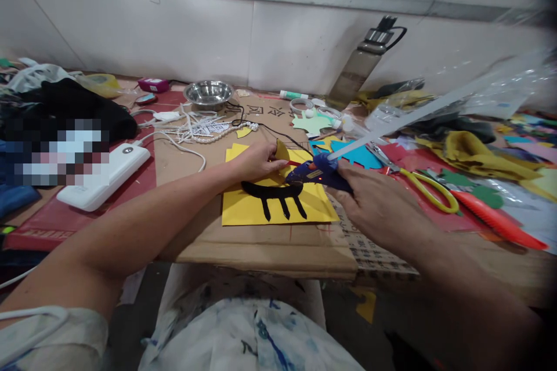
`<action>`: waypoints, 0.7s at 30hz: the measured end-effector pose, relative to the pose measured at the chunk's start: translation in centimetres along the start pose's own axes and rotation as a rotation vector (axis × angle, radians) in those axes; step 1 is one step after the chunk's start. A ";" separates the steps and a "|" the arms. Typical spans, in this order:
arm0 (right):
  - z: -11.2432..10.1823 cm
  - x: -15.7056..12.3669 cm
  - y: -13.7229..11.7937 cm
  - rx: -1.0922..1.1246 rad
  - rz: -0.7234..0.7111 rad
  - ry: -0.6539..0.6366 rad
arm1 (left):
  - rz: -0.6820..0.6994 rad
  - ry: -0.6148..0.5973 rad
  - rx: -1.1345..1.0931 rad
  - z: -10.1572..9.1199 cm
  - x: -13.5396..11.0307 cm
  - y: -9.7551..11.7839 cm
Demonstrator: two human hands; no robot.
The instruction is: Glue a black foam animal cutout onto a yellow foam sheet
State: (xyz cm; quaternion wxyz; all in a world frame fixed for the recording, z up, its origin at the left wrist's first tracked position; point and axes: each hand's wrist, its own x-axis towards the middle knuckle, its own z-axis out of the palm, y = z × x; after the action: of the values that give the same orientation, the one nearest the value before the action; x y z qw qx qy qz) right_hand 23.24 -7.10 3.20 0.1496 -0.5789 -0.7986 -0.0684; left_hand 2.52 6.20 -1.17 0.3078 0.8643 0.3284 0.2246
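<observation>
- Cardboard [195, 246]: front edge nearest the person, yellow card [237, 214] flat on it.
- Black strip [285, 192]: on the card, long axis left to right, three prongs toward the person.
- Right hand [365, 191]: right of the strip, closed round the glue gun [312, 173]; nozzle leftward at the strip's right end, contact unclear.
- Left hand [261, 161]: just beyond the strip, the nearer hand, pinching a mustard piece [282, 149].
- Bowl [209, 94]: farther back.
</observation>
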 end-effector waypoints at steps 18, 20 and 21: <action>-0.2 -0.2 -0.2 -0.074 -0.010 -0.027 | 0.032 0.018 0.058 -0.1 0.0 -0.1; -0.3 -0.2 -0.5 -0.069 0.012 -0.021 | 0.046 0.013 0.045 -0.1 0.0 -0.1; -0.3 -0.2 -0.7 -0.060 0.024 -0.022 | 0.051 0.001 0.023 -0.1 0.0 -0.1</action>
State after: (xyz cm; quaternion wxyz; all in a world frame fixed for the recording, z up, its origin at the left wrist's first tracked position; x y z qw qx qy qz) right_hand 22.65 -7.56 3.48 0.1239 -0.5936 -0.7907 -0.0841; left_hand 2.39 6.29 -1.13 0.2917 0.8758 0.3091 0.2290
